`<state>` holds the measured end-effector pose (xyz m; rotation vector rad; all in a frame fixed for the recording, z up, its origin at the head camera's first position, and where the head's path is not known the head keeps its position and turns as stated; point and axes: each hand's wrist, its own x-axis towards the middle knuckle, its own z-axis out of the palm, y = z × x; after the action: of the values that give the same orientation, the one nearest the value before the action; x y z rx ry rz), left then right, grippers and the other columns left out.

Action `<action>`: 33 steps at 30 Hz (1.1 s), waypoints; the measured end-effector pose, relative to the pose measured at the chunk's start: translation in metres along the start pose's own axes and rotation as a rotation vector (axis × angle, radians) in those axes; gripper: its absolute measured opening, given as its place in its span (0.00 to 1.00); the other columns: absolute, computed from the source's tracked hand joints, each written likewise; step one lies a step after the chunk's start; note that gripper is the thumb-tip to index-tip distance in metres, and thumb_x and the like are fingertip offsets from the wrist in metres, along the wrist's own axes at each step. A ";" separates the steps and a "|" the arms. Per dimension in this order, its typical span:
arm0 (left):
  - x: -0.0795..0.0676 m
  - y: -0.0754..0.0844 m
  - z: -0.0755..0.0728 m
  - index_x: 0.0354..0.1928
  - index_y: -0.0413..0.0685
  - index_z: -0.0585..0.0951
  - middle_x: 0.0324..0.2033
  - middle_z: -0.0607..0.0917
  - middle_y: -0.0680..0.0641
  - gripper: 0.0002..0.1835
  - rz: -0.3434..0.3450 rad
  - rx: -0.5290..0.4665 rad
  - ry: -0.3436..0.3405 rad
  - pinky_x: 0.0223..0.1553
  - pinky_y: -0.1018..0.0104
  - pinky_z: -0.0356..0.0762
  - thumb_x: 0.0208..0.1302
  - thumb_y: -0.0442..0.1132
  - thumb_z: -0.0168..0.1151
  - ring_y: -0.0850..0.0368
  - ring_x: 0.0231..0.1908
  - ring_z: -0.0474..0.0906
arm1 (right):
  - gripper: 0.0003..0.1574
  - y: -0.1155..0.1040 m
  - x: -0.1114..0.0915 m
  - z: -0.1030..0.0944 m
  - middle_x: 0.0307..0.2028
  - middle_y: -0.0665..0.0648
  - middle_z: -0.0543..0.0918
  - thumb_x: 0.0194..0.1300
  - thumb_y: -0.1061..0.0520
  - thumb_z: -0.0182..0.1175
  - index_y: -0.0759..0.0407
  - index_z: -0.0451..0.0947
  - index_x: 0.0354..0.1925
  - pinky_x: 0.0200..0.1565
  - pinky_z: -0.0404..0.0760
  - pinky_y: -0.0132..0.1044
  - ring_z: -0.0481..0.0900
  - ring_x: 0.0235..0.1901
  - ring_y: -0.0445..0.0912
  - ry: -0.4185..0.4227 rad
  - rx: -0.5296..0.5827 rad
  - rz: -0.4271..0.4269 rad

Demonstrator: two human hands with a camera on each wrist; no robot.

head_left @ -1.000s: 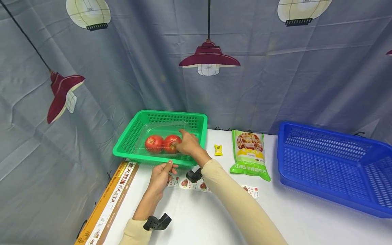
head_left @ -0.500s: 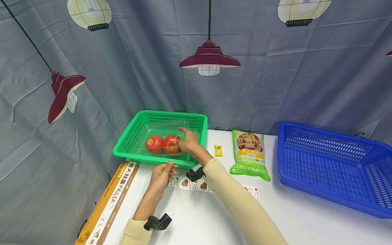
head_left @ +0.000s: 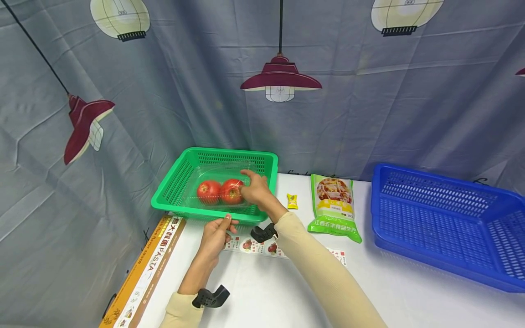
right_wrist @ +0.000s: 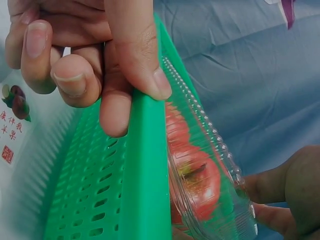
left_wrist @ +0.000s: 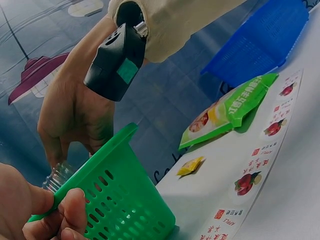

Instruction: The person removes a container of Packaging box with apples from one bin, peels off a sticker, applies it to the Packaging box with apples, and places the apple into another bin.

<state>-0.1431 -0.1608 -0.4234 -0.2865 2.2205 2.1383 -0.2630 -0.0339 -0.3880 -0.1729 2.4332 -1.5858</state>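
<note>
Plastic container [head_left: 219, 174], one, is set in one green basket [head_left: 186, 211], two apples [head_left: 208, 192] inside. Positioning seems in hand: its right end is apparently gripped by the right hand [head_left: 259, 190], fingers spread; the basket's near rim is pinched by the left hand [head_left: 215, 233]. Even support seems needed next. Rightward are one yellow packet [head_left: 292, 201], one bag [head_left: 334, 206], one blue basket [head_left: 430, 223].

Grey-blue curtain [head_left: 340, 127] behind, printed with maroon lamps [head_left: 280, 75]; white tabletop [head_left: 254, 291] below.

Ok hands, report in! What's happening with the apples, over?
Left hand pinches green basket by its rim. Right hand touches clear plastic box. Two red apples in box, box inside basket. Basket may get in the way.
</note>
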 end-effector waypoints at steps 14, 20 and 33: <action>0.015 -0.029 -0.004 0.44 0.31 0.82 0.23 0.78 0.51 0.22 0.020 -0.010 0.029 0.16 0.73 0.54 0.77 0.47 0.50 0.62 0.18 0.63 | 0.34 -0.007 -0.008 -0.003 0.68 0.73 0.54 0.68 0.64 0.57 0.48 0.67 0.70 0.18 0.71 0.32 0.73 0.34 0.50 0.022 0.020 -0.015; 0.014 -0.028 -0.003 0.43 0.33 0.83 0.23 0.78 0.51 0.21 0.017 -0.019 0.031 0.16 0.73 0.53 0.77 0.46 0.50 0.63 0.17 0.62 | 0.33 -0.011 -0.011 -0.007 0.69 0.72 0.53 0.69 0.63 0.57 0.48 0.67 0.70 0.19 0.72 0.34 0.74 0.35 0.53 0.024 0.045 -0.019; 0.015 -0.027 -0.002 0.46 0.29 0.81 0.23 0.78 0.52 0.23 0.007 -0.009 0.034 0.16 0.73 0.54 0.77 0.47 0.49 0.63 0.18 0.63 | 0.33 -0.008 -0.018 -0.025 0.38 0.65 0.78 0.70 0.63 0.56 0.48 0.65 0.70 0.32 0.83 0.49 0.67 0.18 0.42 -0.025 0.144 -0.049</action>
<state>-0.1530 -0.1655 -0.4525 -0.3183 2.2333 2.1641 -0.2527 -0.0108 -0.3687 -0.2272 2.3025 -1.7608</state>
